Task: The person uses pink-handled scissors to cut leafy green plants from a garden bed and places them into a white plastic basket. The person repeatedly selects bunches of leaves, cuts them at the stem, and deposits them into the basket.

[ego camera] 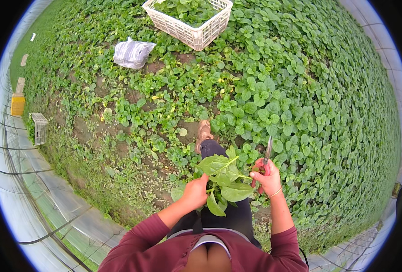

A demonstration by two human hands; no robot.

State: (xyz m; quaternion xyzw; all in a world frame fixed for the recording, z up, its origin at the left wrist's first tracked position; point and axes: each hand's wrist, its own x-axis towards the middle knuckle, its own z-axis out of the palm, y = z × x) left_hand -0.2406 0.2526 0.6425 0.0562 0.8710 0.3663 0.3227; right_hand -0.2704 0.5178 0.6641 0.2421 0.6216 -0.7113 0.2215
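Observation:
My left hand [196, 192] is closed around the stems of a bunch of broad green leaves [236, 192], held over my lap. Red-handled scissors [268, 151] rest in my right hand [269, 178], their blades pointing up and away from me. The thumb and finger of that hand also touch a leaf stem at the bunch's right side. Whether the blades are fully closed is hard to tell. Low leafy plants [265, 108] grow just beyond both hands.
A white plastic crate [196, 34] filled with leaves stands ahead, with a whitish plastic bag [133, 54] to its left. Further left are a grey crate [41, 129] on its side and a yellow crate [17, 104]. My brown shoe [203, 132] is among the plants. Plastic sheeting borders the plot.

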